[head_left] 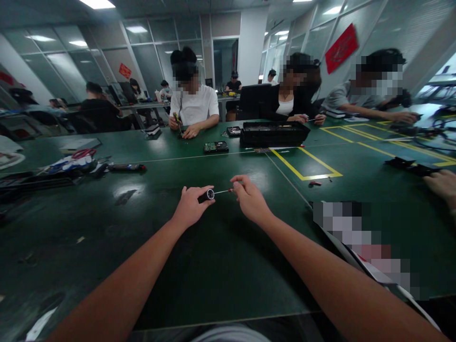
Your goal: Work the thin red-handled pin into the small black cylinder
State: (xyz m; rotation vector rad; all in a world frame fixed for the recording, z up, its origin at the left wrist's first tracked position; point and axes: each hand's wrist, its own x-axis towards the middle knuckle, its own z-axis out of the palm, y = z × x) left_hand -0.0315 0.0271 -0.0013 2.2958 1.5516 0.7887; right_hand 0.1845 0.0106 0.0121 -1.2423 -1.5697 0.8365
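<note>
My left hand (pixel 188 205) is closed round a small black round part (pixel 204 196) with a pale ring on its end, which faces right. My right hand (pixel 250 198) pinches the small red handle of a thin screwdriver (pixel 221 192). Its metal shaft points left, with the tip at the ringed end of the black part; whether it sits inside a screw is too small to tell. Both hands are just above the green table (pixel 221 266), a short gap apart.
Ahead lie a hard drive with a green circuit board (pixel 215 147) and a long black casing (pixel 274 136). Tools and cables (pixel 76 162) are heaped at left, near a dark pen-like tool (pixel 127 167). A small red piece (pixel 315 183) lies right. Co-workers sit opposite; another person's hand (pixel 441 184) is far right.
</note>
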